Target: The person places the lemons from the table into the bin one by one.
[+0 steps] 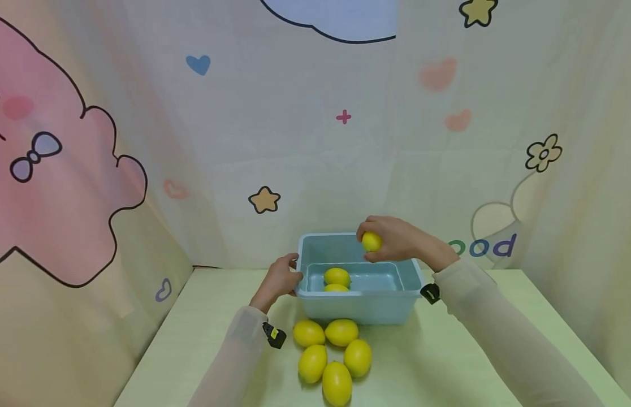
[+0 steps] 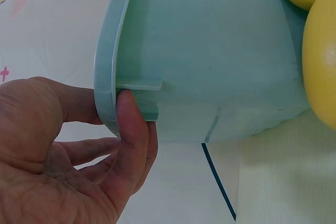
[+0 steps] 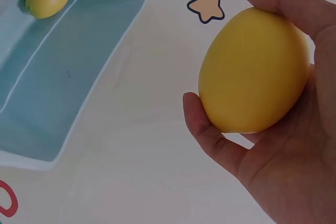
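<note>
A light blue plastic bin [image 1: 356, 310] stands on the table, with two lemons [image 1: 337, 277] inside at its left. My left hand [image 1: 279, 278] grips the bin's left rim; in the left wrist view the thumb and fingers [image 2: 131, 140] pinch the rim from both sides. Above the bin's back right part, my right hand [image 1: 394, 237] holds another lemon [image 1: 371, 242]. The right wrist view shows that lemon [image 3: 254, 72] between thumb and curled fingers, apart from the bin [image 3: 79, 72].
Several lemons [image 1: 312, 363] lie in a loose ring on the pale green table [image 1: 193, 339] in front of the bin. Close behind the bin hangs a printed curtain [image 1: 295, 141], which also runs along both sides.
</note>
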Motion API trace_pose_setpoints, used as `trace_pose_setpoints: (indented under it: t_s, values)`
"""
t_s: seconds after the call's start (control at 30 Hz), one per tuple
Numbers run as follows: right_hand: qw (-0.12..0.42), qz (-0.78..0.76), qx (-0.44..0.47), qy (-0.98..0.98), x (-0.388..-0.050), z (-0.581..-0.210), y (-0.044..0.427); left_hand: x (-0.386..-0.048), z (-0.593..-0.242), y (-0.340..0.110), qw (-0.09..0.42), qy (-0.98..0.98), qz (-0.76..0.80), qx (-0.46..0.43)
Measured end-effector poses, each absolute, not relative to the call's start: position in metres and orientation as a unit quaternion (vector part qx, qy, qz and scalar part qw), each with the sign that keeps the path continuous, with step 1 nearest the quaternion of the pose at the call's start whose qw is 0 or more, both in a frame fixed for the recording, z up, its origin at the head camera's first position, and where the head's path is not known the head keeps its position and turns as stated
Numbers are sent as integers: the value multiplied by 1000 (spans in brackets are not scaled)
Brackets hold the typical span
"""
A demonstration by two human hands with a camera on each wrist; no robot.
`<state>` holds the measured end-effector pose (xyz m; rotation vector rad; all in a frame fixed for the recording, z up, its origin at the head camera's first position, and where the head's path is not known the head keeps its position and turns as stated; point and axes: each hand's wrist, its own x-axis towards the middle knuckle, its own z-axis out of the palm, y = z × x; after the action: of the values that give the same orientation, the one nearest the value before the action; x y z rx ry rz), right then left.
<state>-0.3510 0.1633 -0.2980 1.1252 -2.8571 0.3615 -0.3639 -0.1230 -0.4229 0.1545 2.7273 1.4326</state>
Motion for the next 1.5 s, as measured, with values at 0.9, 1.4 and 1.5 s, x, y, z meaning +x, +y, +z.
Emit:
trace_pose_setpoints:
  t_s: [0.9, 1.4, 1.5]
  values:
    - [-51, 133, 275, -951, -403, -315, 159, -363, -423, -122, 28, 884, 464, 52]
    - [-91, 147, 226, -959, -415, -325, 153, -363, -422, -123, 35, 884, 463, 53]
    - [-99, 148, 222, -959, -417, -328, 151, -363, -423, -123, 33, 884, 463, 51]
